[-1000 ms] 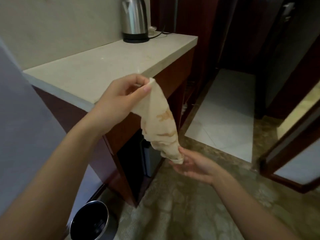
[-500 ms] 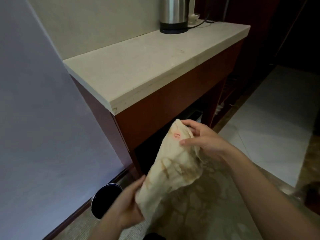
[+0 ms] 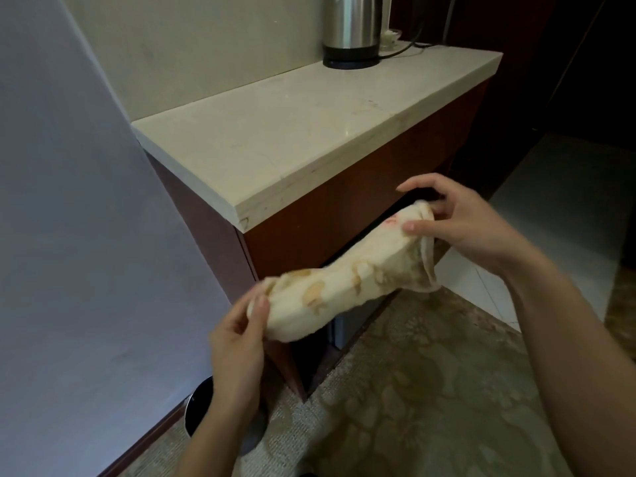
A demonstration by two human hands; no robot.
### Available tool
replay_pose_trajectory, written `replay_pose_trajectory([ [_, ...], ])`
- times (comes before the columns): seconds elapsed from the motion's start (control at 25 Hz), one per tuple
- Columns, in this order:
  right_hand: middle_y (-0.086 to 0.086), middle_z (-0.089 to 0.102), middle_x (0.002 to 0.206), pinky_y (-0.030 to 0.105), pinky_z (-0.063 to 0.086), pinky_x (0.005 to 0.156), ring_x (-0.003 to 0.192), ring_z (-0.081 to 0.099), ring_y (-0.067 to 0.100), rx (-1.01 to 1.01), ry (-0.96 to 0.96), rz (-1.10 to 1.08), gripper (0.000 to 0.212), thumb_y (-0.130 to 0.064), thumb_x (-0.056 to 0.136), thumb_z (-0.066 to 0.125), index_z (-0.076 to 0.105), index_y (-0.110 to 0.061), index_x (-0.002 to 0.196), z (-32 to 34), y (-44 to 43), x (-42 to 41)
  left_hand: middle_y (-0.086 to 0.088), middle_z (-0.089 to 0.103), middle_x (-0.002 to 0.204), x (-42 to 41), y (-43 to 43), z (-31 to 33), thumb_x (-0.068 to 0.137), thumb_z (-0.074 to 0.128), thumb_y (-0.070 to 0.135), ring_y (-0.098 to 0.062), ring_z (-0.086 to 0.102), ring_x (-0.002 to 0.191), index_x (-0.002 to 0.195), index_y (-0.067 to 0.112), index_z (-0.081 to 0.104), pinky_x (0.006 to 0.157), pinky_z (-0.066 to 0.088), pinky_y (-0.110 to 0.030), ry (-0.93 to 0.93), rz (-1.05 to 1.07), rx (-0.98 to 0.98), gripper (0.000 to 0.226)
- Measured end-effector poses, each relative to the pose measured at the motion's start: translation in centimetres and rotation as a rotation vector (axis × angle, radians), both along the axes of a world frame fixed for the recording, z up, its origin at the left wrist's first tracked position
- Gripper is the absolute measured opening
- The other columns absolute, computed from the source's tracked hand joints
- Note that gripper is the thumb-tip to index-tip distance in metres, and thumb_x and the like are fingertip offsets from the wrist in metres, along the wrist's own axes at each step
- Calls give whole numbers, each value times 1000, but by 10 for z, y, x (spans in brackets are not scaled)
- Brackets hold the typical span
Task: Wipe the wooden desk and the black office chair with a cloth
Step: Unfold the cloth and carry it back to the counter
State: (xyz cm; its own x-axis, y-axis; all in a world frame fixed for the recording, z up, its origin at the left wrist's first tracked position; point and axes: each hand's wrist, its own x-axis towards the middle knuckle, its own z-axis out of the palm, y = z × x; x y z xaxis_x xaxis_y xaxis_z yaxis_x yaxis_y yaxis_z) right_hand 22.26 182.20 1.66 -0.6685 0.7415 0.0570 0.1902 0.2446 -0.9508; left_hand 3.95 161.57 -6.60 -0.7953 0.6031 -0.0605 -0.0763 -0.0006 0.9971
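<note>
A cream cloth (image 3: 347, 287) with brown stains stretches between both hands in front of a cabinet. My left hand (image 3: 237, 342) pinches its lower left end with thumb and fingers. My right hand (image 3: 457, 222) holds the upper right end, thumb on top and fingers curled behind. The cloth hangs in the air and touches nothing else. No wooden desk or black office chair is in view.
A red-brown cabinet (image 3: 361, 215) with a pale stone top (image 3: 292, 132) stands ahead, a steel kettle (image 3: 351, 29) at its far end. A dark round bin (image 3: 199, 407) sits on the floor by the grey wall (image 3: 75, 235). Patterned carpet (image 3: 430, 390) lies below; white tiles (image 3: 543, 218) lie at the right.
The cloth went from hanging upright to stretched slantwise. My left hand dropped from its top end to its lower left end; my right hand rose to the upper right end. The view swung left.
</note>
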Motion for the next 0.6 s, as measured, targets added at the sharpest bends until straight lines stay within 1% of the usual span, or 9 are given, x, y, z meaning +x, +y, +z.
replay_pose_trajectory([
  [0.08,-4,69,98,20,56,70,91,67,6,45,26,-14,44,-3,77,71,61,-27,112,8,3,3,3,72,96,-13,2,28,89,60,15,-3,66,81,104,35,63,62,51,-12,188,20,78,25],
  [0.12,-6,69,100,19,55,73,94,66,4,94,1,-25,43,-3,77,72,63,-26,112,13,4,4,3,72,90,-21,4,43,88,62,14,-1,66,76,103,38,59,63,51,-12,272,21,109,29],
  [0.2,-8,68,100,20,55,77,93,65,3,243,-100,-82,34,-9,79,72,66,-25,108,23,4,4,7,70,91,-41,11,73,88,64,12,1,65,80,105,41,59,70,50,-11,517,-7,140,34],
  [0.28,-9,68,95,22,51,79,90,64,3,401,-180,-156,19,-17,84,68,68,-27,100,37,4,0,11,67,98,-61,20,103,89,65,14,2,63,87,105,40,61,77,47,-11,737,-13,169,31],
  [0.32,-9,66,94,23,49,78,90,62,4,462,-213,-177,14,-20,87,65,68,-28,98,46,6,-3,12,66,99,-70,27,117,90,65,15,2,62,87,103,39,63,78,46,-11,774,-5,202,27],
  [0.4,-6,61,96,26,46,76,91,57,9,548,-288,-206,10,-25,92,58,67,-26,97,66,12,-10,8,67,97,-84,42,146,90,65,17,2,60,84,99,35,66,76,47,-13,740,-24,289,20],
  [0.44,-2,60,98,29,46,77,92,57,13,546,-311,-227,13,-26,94,56,67,-21,98,76,17,-15,7,67,97,-89,51,159,90,64,18,2,61,82,97,34,67,74,48,-14,701,-42,300,18],
  [0.52,8,62,102,32,54,75,92,60,19,444,-275,-288,19,-25,95,53,65,-11,99,94,24,-28,7,67,99,-96,69,178,90,65,17,0,63,84,100,30,68,74,52,-17,680,-70,248,17],
  [0.6,12,63,93,25,56,58,78,64,18,397,-239,-367,20,-20,93,53,63,-3,93,108,26,-45,3,66,107,-99,86,190,88,65,14,-7,64,92,112,25,67,78,55,-21,764,-85,131,26],
])
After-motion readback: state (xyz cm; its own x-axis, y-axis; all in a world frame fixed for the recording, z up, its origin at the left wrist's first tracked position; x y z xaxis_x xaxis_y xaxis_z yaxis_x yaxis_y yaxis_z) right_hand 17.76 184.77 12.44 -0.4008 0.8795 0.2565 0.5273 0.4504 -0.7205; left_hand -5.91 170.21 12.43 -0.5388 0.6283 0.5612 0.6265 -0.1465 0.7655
